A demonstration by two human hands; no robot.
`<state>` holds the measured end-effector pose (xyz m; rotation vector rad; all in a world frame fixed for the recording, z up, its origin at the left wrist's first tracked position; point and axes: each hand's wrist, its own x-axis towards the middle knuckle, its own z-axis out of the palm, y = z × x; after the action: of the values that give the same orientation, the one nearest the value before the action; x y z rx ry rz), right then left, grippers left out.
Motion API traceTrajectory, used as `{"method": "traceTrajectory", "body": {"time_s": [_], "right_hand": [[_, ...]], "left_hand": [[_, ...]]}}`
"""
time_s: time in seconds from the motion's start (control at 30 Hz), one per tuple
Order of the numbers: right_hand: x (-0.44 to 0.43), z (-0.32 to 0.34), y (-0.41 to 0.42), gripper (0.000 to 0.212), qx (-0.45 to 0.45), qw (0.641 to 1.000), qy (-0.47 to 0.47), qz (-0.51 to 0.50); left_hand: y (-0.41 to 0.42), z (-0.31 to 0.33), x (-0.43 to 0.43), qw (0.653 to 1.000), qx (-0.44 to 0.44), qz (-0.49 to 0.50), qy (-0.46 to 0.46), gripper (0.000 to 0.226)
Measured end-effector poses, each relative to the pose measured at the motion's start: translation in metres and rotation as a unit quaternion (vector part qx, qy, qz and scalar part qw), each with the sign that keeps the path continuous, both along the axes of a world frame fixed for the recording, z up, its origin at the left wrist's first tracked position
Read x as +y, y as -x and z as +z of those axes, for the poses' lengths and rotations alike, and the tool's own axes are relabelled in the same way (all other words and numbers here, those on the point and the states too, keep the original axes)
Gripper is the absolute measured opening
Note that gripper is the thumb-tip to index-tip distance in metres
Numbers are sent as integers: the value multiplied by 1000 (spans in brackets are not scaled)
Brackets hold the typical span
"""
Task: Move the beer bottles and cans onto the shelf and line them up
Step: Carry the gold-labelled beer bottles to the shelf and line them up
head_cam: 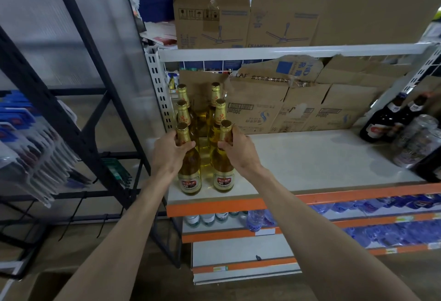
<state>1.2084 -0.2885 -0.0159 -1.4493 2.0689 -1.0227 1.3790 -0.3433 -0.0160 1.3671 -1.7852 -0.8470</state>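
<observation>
Both of the person's arms reach out to the left end of the shelf [310,157], where six golden beer bottles [220,113] stand upright in two rows of three, running from the front edge toward the back. The left hand [170,151] is wrapped round the neck of the front left bottle [189,173], fingers curled just under its gold foil cap. The right hand [238,150] grips the neck of the front right bottle [223,169] the same way. Both of these bottles appear to rest with their bases on the shelf board, near the orange front edge [334,197] and close to the front left corner. There is a narrow gap between them, and their red-and-white labels face outward. Behind them the other four bottles [183,114] stand in pairs, the rearmost pair just in front of the torn cardboard boxes [274,109] that line the back of the shelf. At the far right end, well apart from the golden ones, two dark bottles [381,121] stand with silvery cans [415,140] just in front of them, all rather blurred. Fan cartons [214,14] printed with ceiling fans sit on the shelf above, water bottles [255,219] fill the lower shelves, and a black metal rack [71,109] stands to the left.
</observation>
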Motion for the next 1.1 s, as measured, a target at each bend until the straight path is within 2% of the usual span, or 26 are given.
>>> {"method": "traceTrajectory", "body": {"time_s": [0.27, 0.53, 0.6, 0.67, 0.73, 0.83, 0.93, 1.0, 1.1], "right_hand": [[3, -2, 0, 30, -13, 1000, 5, -5], [5, -3, 2, 30, -17, 1000, 11, 2], [5, -1, 4, 36, -12, 1000, 7, 13], [9, 3, 5, 51, -23, 999, 13, 27], [14, 9, 9, 58, -24, 999, 36, 26], [27, 21, 24, 44, 2, 997, 78, -8], [43, 31, 57, 34, 41, 989, 120, -80], [60, 35, 91, 33, 81, 986, 95, -114], [104, 37, 156, 28, 111, 975, 41, -189]], "left_hand": [[0, 3, 3, 1000, -5, -5, -3, 27], [0, 3, 3, 1000, -19, -7, -8, 29], [-1, 5, 1, 999, -22, -15, -25, 40], [-1, 12, 0, 999, -15, -24, -30, 63], [4, 24, 4, 1000, 9, -13, 8, 73], [25, 56, 17, 989, 24, 39, 143, 54], [70, 90, 37, 965, 17, -21, 262, 30], [118, 97, 50, 955, -15, -85, 285, 24], [202, 90, 75, 947, -76, -203, 237, 28]]}}
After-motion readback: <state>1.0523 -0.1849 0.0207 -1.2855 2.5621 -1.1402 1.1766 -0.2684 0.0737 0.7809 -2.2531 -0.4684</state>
